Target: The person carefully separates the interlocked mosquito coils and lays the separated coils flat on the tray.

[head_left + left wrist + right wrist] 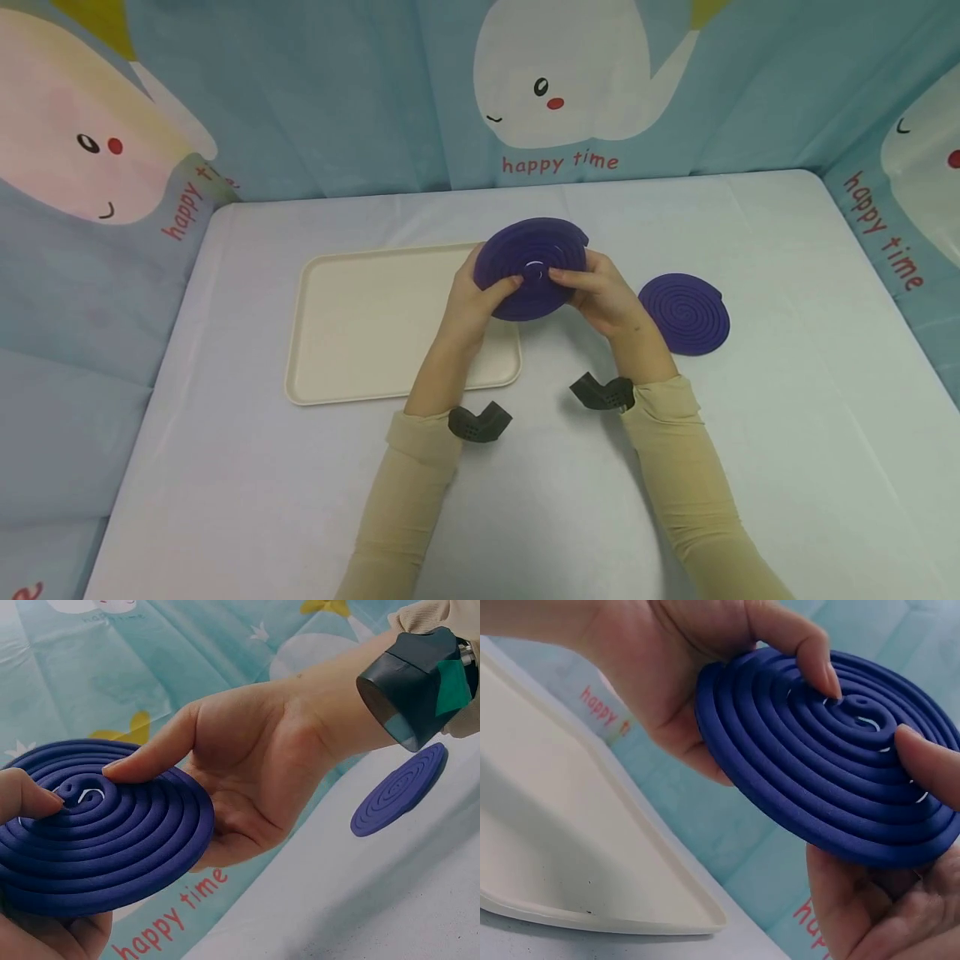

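Note:
A dark blue-purple mosquito coil [517,243], a flat round spiral, is held up by both hands above the tray's right edge. My left hand [467,304] grips its left side, thumb on the upper face near the centre and fingers beneath. From the right, my right hand [606,293] pinches it the same way. Two curled ends meet at the coil's middle, with thin gaps near them in the right wrist view. Another mosquito coil [684,314] lies flat on the table, just right of my right wrist.
A cream rectangular tray [367,329] lies on the left half of the white-covered table [795,467]. Light blue curtains [360,100] printed with whales stand around the back and sides. Dark wrist-worn mounts [480,422] sit on both forearms.

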`<state>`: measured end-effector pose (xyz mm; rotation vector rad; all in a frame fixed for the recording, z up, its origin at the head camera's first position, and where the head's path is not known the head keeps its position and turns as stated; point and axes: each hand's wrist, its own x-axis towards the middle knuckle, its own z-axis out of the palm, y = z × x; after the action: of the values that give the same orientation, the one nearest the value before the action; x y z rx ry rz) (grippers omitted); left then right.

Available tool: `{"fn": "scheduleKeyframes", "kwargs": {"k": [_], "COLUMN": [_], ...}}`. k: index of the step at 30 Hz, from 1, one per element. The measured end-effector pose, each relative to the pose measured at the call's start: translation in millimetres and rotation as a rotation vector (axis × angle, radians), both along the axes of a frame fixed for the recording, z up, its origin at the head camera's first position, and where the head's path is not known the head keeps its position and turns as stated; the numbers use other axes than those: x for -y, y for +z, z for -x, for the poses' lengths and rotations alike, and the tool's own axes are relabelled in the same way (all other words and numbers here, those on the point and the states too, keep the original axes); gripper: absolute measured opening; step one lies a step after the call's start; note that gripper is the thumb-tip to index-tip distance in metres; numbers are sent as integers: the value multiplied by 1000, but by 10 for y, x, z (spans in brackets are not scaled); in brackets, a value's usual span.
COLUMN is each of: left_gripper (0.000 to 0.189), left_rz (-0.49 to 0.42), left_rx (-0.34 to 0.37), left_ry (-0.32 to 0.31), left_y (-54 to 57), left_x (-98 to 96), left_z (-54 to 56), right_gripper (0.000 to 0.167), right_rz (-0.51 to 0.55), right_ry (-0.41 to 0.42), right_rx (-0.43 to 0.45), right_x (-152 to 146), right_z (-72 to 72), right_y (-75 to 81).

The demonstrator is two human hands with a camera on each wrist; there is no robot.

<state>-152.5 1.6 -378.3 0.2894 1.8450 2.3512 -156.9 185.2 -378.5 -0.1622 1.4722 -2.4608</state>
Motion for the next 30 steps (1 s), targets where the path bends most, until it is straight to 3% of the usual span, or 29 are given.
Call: {"fn": "scheduleKeyframes", "kwargs": {"k": [8,11,16,21,26,30], "left_gripper": [62,60,52,23,54,40], "left_rz": [-153,-203,-257,-412,-543,-553], "left_rx": [74,107,129,119,73,57], "left_ry": [-23,-12,2,-84,-238,-269], "left_y": [15,20,35,50,38,3], "left_x": [1,9,20,37,82,103], "left_z": [-7,-3,-2,-16,-11,1], "right_gripper": [11,6,20,6,8,5], "right_rz": [56,32,-59,-21,27,43], "right_ry": [11,-18,-97,-128,-118,-87], "right_rx": [-11,-31,-62,-43,-40,-44], "right_x": [-17,-24,-11,-2,-20,-45], "right_z": [1,1,-3,-2,2,4], "right_y": [-14,-6,40,46,33,26]}}
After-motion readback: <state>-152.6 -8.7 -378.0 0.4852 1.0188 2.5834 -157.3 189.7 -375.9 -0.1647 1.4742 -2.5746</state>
